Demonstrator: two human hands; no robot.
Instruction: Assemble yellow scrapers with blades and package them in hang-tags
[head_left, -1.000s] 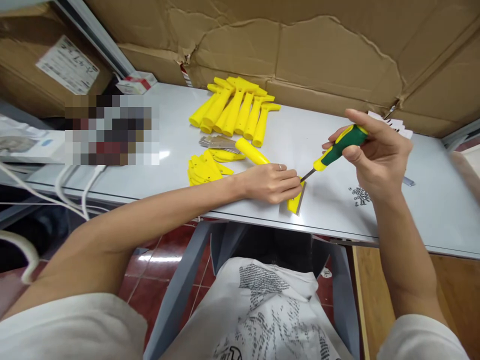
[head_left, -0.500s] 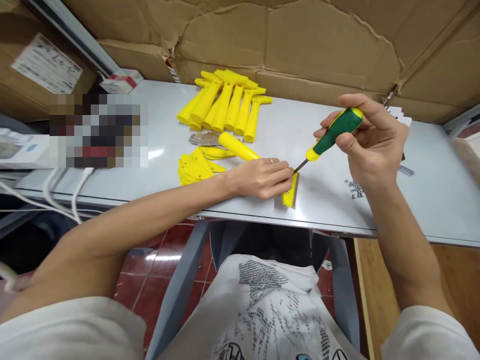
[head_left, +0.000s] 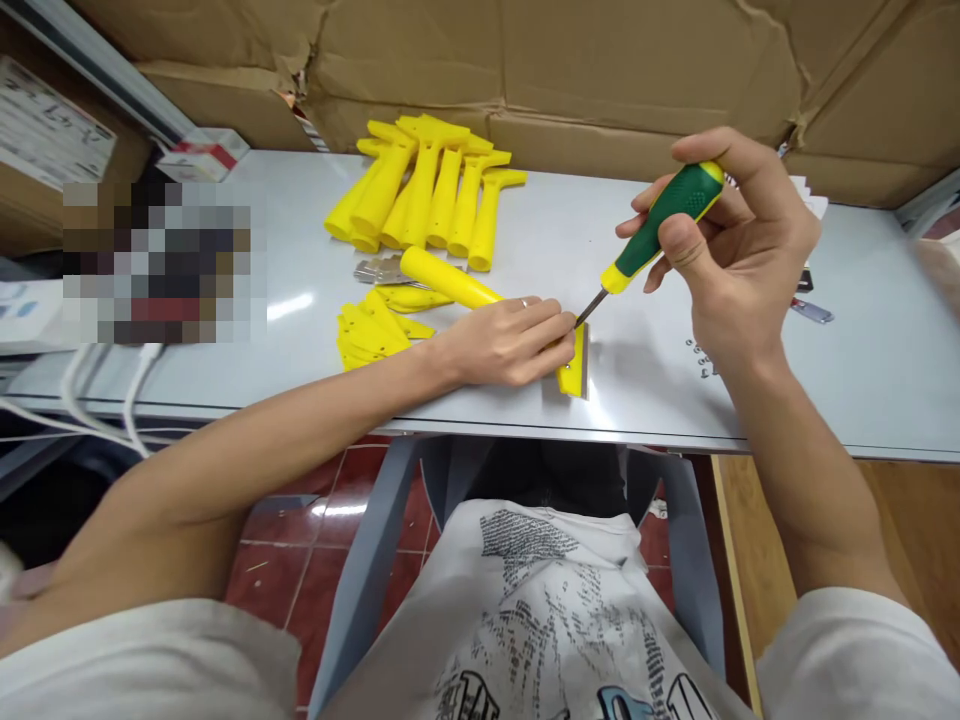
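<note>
My left hand (head_left: 517,343) is closed over a yellow scraper (head_left: 450,277), pressing it to the table near the front edge. Its handle points up and left; a metal blade edge shows along the right side of its head. A green and yellow screwdriver (head_left: 667,225) is gripped in my right hand (head_left: 742,245), tilted down to the left. The screwdriver's tip reaches the scraper head beside my left fingertips; the exact contact point is hidden. Small screws and nuts (head_left: 699,358) lie left of my right wrist, partly covered by it.
Several yellow scraper handles (head_left: 442,195) are piled at the back. Flat yellow plates (head_left: 371,330) and metal blades (head_left: 379,270) lie left of my left hand. A cutter knife (head_left: 812,311) lies at the right. White cables (head_left: 135,390) run along the left side, and cardboard (head_left: 600,90) stands behind.
The view has shifted slightly. My right hand has changed its hold a little on the screwdriver, with its fingers spread more. My left hand still presses the scraper.
</note>
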